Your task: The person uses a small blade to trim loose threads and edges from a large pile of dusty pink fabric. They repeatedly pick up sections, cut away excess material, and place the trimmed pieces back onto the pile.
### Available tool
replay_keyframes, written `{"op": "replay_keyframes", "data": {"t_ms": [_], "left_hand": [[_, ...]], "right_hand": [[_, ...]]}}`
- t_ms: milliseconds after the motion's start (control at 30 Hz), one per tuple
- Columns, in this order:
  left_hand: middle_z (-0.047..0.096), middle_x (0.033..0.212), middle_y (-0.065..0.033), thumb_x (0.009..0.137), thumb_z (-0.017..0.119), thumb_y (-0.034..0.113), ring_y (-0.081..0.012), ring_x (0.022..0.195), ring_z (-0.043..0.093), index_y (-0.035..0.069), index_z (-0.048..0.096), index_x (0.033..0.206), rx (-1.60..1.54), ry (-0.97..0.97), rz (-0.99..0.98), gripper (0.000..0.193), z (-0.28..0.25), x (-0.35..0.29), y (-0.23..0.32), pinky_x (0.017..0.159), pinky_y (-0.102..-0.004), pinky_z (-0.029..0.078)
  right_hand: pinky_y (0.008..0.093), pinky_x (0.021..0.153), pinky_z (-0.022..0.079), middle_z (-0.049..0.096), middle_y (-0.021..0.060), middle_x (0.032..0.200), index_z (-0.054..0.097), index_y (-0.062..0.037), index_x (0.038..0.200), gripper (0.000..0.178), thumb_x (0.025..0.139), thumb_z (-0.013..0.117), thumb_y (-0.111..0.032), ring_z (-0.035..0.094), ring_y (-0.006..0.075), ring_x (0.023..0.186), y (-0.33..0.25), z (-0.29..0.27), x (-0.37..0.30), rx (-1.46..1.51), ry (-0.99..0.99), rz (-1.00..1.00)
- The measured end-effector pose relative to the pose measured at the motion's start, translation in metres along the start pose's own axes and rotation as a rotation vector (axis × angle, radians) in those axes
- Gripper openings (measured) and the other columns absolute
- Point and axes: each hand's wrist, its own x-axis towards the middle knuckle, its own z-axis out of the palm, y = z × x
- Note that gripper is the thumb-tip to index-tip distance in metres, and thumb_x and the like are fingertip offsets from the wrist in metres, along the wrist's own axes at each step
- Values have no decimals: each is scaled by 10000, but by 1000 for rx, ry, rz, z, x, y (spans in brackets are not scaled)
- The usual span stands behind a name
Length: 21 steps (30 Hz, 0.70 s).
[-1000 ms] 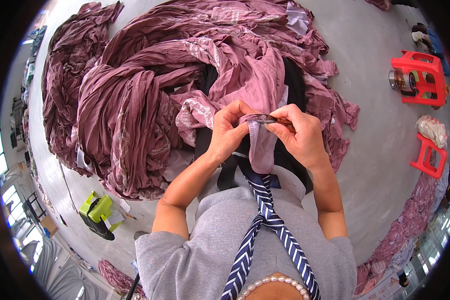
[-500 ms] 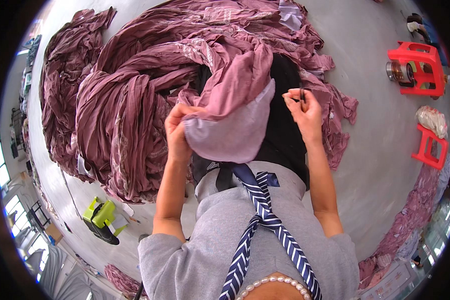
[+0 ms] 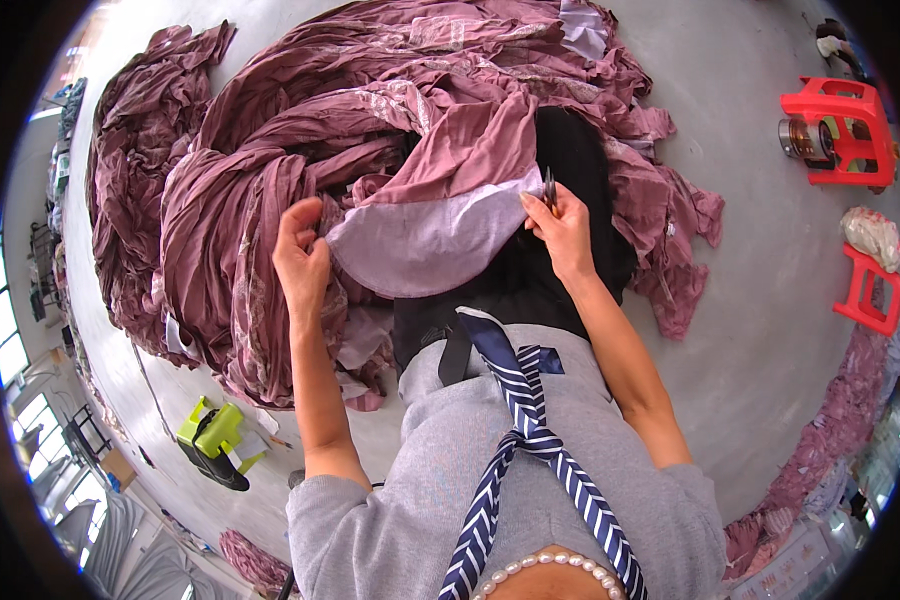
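My right hand is closed around small dark snips, their tips pointing up. Its thumb and fingertips are at the right corner of a pale lavender fabric panel, seemingly pinching it. The panel has a curved lower edge and joins a dusty-pink cloth above it; it spans across my lap. My left hand is beside the panel's left end, fingers loosely curled and thumb apart from them, with nothing visible between. Whether the thumb touches the cloth edge is hard to see.
A large heap of dusty-pink cloth spreads ahead and left on the grey floor. A lime-green stool is at lower left. Red plastic stools stand at right, one holding a jar. More pink cloth lies at lower right.
My left hand has let go of the panel's left edge and moved left. My right hand has come left to the panel's right corner, which is now drawn out sideways.
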Motion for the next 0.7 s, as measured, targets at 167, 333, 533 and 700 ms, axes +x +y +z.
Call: {"op": "replay_keyframes", "data": {"t_ms": [167,333,533,700], "left_hand": [[608,1144,-130,735,591,-79,-241,1107,556,11,606,1071,-105,-171,495,348,44,-1,82,942,-337,418],[611,1040,-56,849,675,193,-113,961,548,5,569,1157,-238,-663,-30,376,83,-20,88,847,-260,428],[627,942,-16,847,688,187,-76,868,573,26,599,996,-804,-607,-231,237,94,-42,92,767,-230,466],[635,883,19,853,670,106,-37,777,573,51,624,982,-996,-603,-367,147,98,-43,89,698,-200,476]], "right_hand": [[183,680,383,588,79,1103,575,27,906,66,872,608,-19,491,41,786,-28,7,-36,-213,-156,-313],[245,660,422,596,99,1050,561,3,882,89,824,625,22,516,115,776,-45,19,-52,-209,-263,-465],[295,556,466,617,115,960,591,-32,883,378,528,609,98,572,250,727,-56,28,-41,-546,-290,-868],[310,573,483,625,94,933,618,-49,908,372,550,688,26,586,244,743,-71,33,-51,-768,-175,-1021]]}}
